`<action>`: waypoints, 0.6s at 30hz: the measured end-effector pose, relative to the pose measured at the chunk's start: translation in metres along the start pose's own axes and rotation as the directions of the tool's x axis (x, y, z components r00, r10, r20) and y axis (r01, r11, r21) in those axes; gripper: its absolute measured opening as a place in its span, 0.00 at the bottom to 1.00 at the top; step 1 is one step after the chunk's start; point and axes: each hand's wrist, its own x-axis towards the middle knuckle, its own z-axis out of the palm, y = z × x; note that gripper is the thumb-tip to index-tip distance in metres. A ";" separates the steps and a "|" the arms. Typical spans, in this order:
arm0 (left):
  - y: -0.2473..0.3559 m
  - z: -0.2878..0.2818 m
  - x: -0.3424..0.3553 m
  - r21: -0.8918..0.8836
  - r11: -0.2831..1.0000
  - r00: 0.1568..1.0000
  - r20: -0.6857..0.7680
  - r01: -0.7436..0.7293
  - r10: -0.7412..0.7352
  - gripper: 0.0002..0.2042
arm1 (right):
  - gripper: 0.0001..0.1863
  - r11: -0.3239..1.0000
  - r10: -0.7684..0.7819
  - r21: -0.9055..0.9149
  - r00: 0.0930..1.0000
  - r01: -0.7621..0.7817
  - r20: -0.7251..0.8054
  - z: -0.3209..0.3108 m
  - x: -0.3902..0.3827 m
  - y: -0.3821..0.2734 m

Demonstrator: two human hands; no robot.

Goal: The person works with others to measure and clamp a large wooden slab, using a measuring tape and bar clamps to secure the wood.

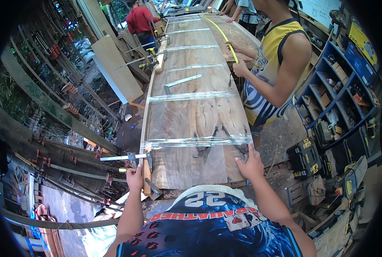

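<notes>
A long wooden slab (182,120) stretches away from me, crossed by several bands of clear plastic wrap (199,141). At its near left corner, a bar clamp (122,158) grips a narrow wood strip (147,177) along the edge. My left hand (135,179) has its fingers closed at the handle of that clamp. My right hand (250,166) lies on the near right edge of the slab, thumb and fingers apart, holding nothing. Farther along the slab rests a metal square (182,83).
More clamps (151,52) sit along the far left edge. To the right, a person in a yellow jersey (281,55) holds a yellow tape measure (223,34). A person in red (138,20) stands far left. Blue shelving (334,96) and a tool case (304,156) are right.
</notes>
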 end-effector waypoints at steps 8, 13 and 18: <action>0.010 -0.001 -0.006 -0.008 1.000 1.000 -0.008 -0.013 0.013 0.23 | 0.50 1.000 0.005 -0.002 1.000 -0.005 0.002 0.000 0.001 0.000; 0.009 -0.002 -0.005 -0.013 1.000 1.000 -0.002 -0.016 0.016 0.23 | 0.50 1.000 -0.005 0.007 1.000 0.005 0.000 0.002 0.001 0.002; 0.019 -0.002 -0.012 -0.040 0.999 1.000 -0.003 -0.028 0.028 0.22 | 0.51 1.000 -0.001 -0.004 1.000 0.001 -0.009 0.003 0.001 0.002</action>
